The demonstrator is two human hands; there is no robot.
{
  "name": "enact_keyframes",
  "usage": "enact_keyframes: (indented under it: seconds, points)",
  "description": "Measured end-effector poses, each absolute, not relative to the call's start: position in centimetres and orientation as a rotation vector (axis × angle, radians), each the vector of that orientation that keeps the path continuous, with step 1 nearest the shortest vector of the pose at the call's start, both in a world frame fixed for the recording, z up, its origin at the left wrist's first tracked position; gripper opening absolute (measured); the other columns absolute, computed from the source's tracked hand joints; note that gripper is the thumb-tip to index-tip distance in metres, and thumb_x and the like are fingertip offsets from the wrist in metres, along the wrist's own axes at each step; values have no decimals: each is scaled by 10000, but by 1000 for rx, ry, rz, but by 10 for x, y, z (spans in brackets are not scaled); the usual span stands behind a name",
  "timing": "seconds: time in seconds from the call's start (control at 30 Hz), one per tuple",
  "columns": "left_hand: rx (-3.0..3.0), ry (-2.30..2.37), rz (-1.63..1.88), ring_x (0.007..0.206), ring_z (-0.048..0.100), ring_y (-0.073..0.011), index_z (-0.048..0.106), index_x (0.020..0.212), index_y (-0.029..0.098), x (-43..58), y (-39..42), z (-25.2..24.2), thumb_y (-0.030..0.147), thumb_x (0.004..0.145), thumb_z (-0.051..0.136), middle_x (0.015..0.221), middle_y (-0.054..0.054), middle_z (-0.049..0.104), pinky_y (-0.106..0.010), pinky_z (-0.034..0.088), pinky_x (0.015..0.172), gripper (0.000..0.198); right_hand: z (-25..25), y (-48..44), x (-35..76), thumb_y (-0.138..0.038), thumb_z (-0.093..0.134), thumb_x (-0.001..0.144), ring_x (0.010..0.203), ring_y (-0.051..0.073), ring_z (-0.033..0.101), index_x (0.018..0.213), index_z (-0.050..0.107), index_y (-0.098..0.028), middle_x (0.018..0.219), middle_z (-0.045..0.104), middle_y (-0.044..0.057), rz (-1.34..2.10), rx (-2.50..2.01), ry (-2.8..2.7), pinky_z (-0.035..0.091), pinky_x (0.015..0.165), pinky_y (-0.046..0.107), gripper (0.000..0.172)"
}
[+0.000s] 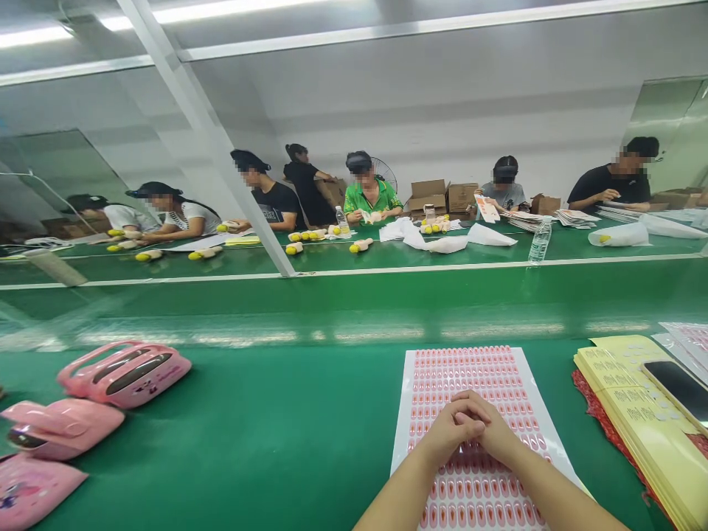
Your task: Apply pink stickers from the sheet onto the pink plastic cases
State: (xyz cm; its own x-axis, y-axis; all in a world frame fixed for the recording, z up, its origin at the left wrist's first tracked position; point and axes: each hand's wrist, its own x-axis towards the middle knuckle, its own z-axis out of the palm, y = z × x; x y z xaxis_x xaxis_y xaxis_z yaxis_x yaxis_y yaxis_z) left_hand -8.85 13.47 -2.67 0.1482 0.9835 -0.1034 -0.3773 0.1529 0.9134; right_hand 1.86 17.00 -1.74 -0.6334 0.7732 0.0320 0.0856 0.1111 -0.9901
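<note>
The left hand (449,432) and right hand (496,432) rest clasped on the sticker sheet (470,371), each grip folded closed, holding no object; visible rows look full, apparently none used.

Sheet (467,374): white, rows of glossy pink ovals with reddish centres; lying flat on green bench (276,442), middle partly covered.

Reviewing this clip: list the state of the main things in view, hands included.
Left hand: clasped with the right
Right hand: clasped with the left
Sticker sheet: flat, under the hands
Yellow sheets: stacked
Phone: screen dark
Cardboard box: flaps open
Ceiling light: lit
</note>
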Motion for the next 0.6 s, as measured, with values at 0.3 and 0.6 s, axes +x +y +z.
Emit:
enact_keyframes:
  seconds: [0.3, 0.6]
  points:
    - [817, 845, 1213, 684, 503, -140, 641, 633, 155, -87, 136, -23, 440, 431, 782, 671, -9, 554, -258, 357, 655, 377, -21, 172, 18, -262, 528, 696, 859, 197, 563, 903, 533, -200, 900, 587, 40, 1514, -731, -1865, 451, 781, 346, 217]
    - [821, 856, 1226, 609, 464, -104, 649, 630, 164, -87, 135, -22, 415, 420, 794, 633, 10, 528, -233, 336, 602, 358, -24, 173, 18, -245, 540, 694, 857, 205, 552, 898, 533, -195, 882, 575, 46, 1453, -694, -1900, 439, 787, 359, 210]
